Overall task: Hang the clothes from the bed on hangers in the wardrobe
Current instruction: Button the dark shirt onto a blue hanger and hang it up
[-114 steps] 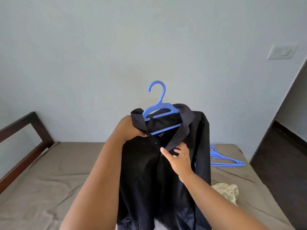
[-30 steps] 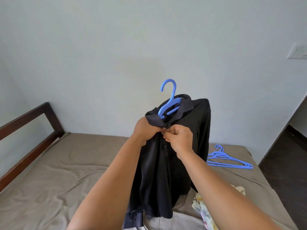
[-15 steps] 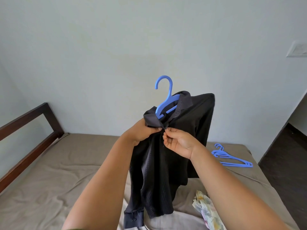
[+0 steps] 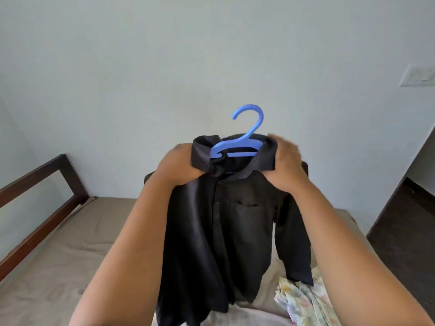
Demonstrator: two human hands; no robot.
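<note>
A black button-up shirt (image 4: 235,227) hangs on a blue plastic hanger (image 4: 244,140), held up in the air over the bed (image 4: 58,267). The hanger's hook sticks up out of the collar. My left hand (image 4: 179,165) grips the left side of the collar and shoulder. On the right side of the collar sits my right hand (image 4: 284,165), fingers curled over the fabric; it is motion-blurred. The shirt front faces me, with a chest pocket visible. No wardrobe is in view.
A floral, pale garment (image 4: 303,302) lies on the bed's brown sheet at lower right. A dark wooden bed frame (image 4: 44,198) runs along the left. A dark floor (image 4: 407,222) shows at right. A wall switch plate (image 4: 417,75) sits at upper right.
My right hand has left the button placket below the collar and moved to the collar's right side. The shirt has turned from side-on to face me. The spare blue hangers are now hidden.
</note>
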